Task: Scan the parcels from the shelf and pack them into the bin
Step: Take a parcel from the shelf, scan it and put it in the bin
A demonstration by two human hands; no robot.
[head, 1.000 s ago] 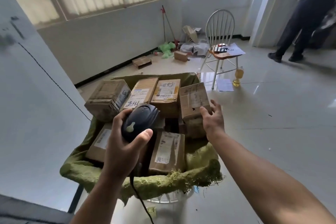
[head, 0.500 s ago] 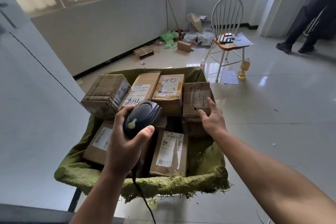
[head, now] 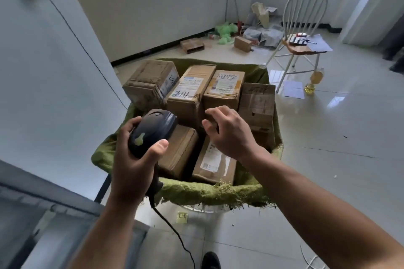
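A bin [head: 209, 192] lined with green fuzzy cloth stands on the floor, filled with several brown cardboard parcels. My left hand [head: 133, 159] grips a dark corded barcode scanner [head: 153, 131] over the bin's near left side. My right hand [head: 227, 131] hovers empty above the middle parcels, its fingers loosely curled and pointing left. A tall parcel [head: 258, 107] stands upright at the right side of the bin. A labelled parcel [head: 215, 161] lies at the near edge below my right wrist.
A white shelf unit [head: 43, 72] fills the left; a grey ledge [head: 43, 214] sits at the lower left. A white chair [head: 303, 28] with papers stands far right, an oil bottle [head: 312, 83] beside it. Loose boxes [head: 192, 45] and litter lie along the far wall.
My right hand left the upright parcel at the right and moved left and toward me, over the bin's middle. The view tilted down; the standing person is out of frame.
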